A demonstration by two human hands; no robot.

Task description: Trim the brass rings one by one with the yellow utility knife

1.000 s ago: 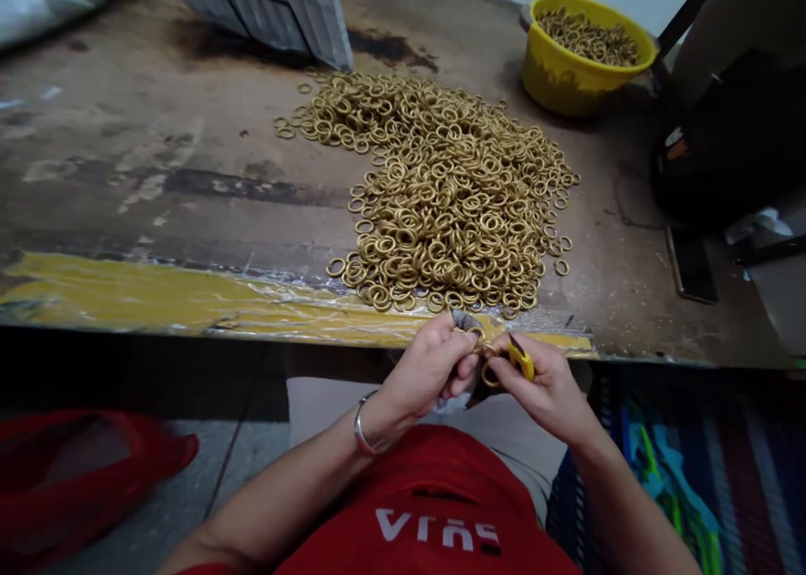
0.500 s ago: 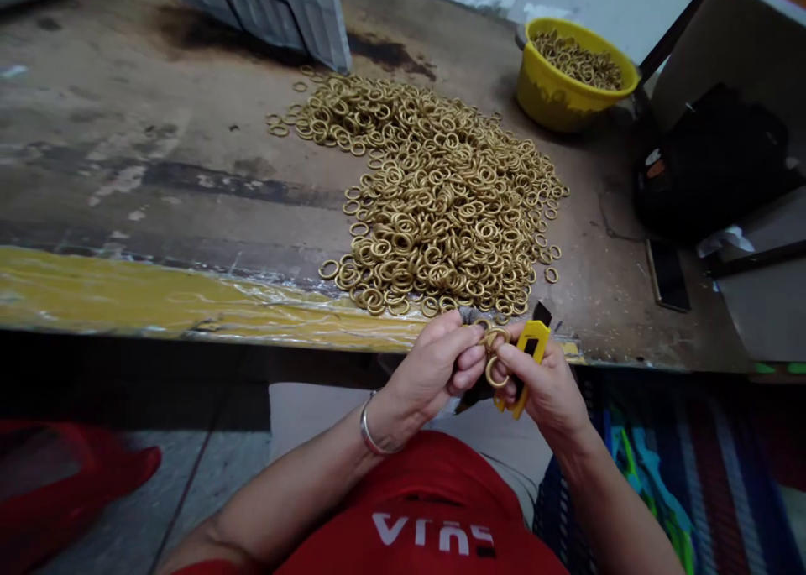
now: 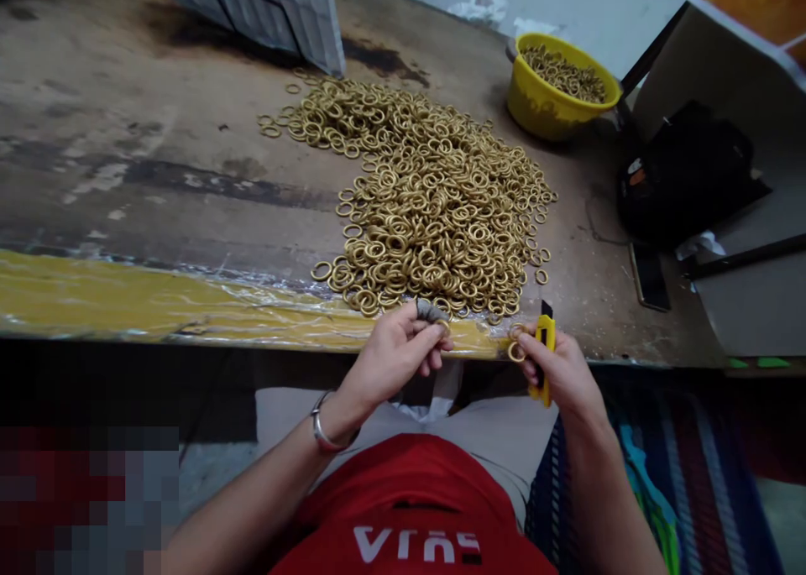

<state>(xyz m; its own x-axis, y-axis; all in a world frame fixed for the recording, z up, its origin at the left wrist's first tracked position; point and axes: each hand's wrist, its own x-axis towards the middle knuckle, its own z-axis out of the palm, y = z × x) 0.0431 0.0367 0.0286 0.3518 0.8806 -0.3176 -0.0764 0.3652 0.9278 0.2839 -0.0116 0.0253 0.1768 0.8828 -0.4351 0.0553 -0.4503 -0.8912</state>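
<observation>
My left hand (image 3: 403, 344) is closed, pinching a gold ring (image 3: 446, 328) between thumb and fingers at the table's front edge. Grey wrapping (image 3: 431, 311) covers one of its fingertips. To the right, my right hand (image 3: 567, 373) is closed around a yellow box cutter (image 3: 546, 336) whose dark blade points up and away from me. Its thumb and fingertips also hold gold rings, the clearest being a lower ring (image 3: 515, 352). A gap separates the two hands. Just beyond them lies a big heap of gold rings (image 3: 434, 206) on the table.
A yellow basin (image 3: 547, 115) of similar rings stands at the back right. A phone (image 3: 650, 277) and a black bag (image 3: 686, 176) lie on the right. A grey panel (image 3: 264, 13) with a black wire frame stands behind the heap. Yellow plastic-covered edging (image 3: 157, 302) runs along the table (image 3: 81, 151).
My hands were together over the rings and have moved apart, the left one leftward and the right one slightly right. Each now holds ring pieces separately; the box cutter stays in my right hand.
</observation>
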